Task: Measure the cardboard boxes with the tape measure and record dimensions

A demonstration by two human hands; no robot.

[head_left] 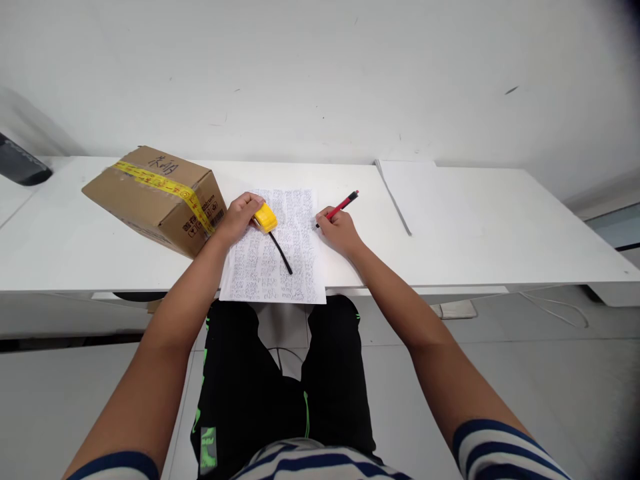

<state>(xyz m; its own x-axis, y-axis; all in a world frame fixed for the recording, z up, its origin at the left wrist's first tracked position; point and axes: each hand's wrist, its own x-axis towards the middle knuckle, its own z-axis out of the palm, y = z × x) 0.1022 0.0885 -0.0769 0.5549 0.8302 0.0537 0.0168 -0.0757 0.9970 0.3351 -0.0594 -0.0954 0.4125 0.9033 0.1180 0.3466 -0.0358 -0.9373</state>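
A sheet of paper covered in dense handwriting lies on the white table in front of me, its lower edge hanging past the table's front. My left hand grips a yellow tape measure over the sheet's upper left. From the tape measure a black wrist strap trails down across the writing. In my right hand is a red and black pen, pinched between the fingers. The hand rests at the paper's right edge, and the pen's lower end is near that edge; whether it touches the sheet I cannot tell.
A cardboard box with yellow tape stands left of the paper, close against my left forearm. A stack of white paper lies on the right part of the white table. At the far left is a dark object. The wall rises behind.
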